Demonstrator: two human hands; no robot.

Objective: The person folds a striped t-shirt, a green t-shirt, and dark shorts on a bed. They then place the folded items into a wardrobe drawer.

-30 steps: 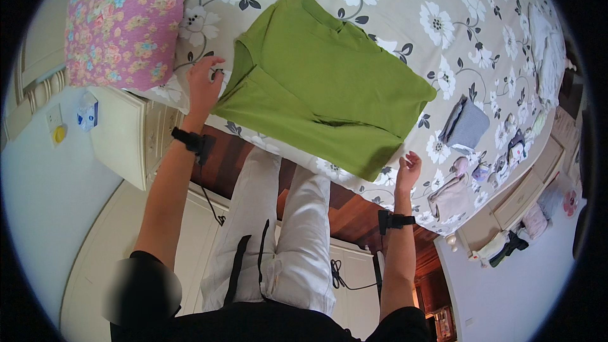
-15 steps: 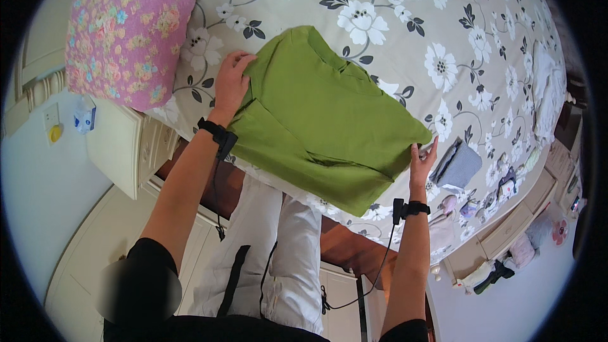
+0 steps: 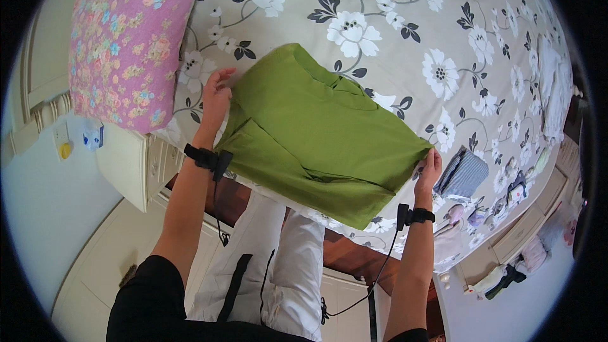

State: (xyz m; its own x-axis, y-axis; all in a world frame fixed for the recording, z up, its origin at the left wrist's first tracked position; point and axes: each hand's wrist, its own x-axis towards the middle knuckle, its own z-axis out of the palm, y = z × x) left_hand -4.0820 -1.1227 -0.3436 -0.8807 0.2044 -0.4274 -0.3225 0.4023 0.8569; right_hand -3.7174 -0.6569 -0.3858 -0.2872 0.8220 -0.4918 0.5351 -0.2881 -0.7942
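Note:
A green shirt (image 3: 316, 126) lies on the bed, folded into a rough block, with its neckline on the far side and creases along its near part. My left hand (image 3: 216, 101) is beside the shirt's left edge, fingers loosely bent and apart, holding nothing. At the right corner, my right hand (image 3: 430, 170) pinches the green cloth between thumb and fingers. Both wrists wear black straps with small devices and cables.
The bedspread (image 3: 392, 44) is grey with white flowers. A pink floral pillow (image 3: 130, 44) lies at far left, a folded striped grey cloth (image 3: 465, 174) right of my right hand. Small garments (image 3: 484, 215) line the right edge. A cream nightstand (image 3: 130, 161) stands at left.
My left hand has drawn slightly left, away from the shirt's edge. The fingers of my right hand, spread before, have closed on the right corner. The whole view has shifted a little.

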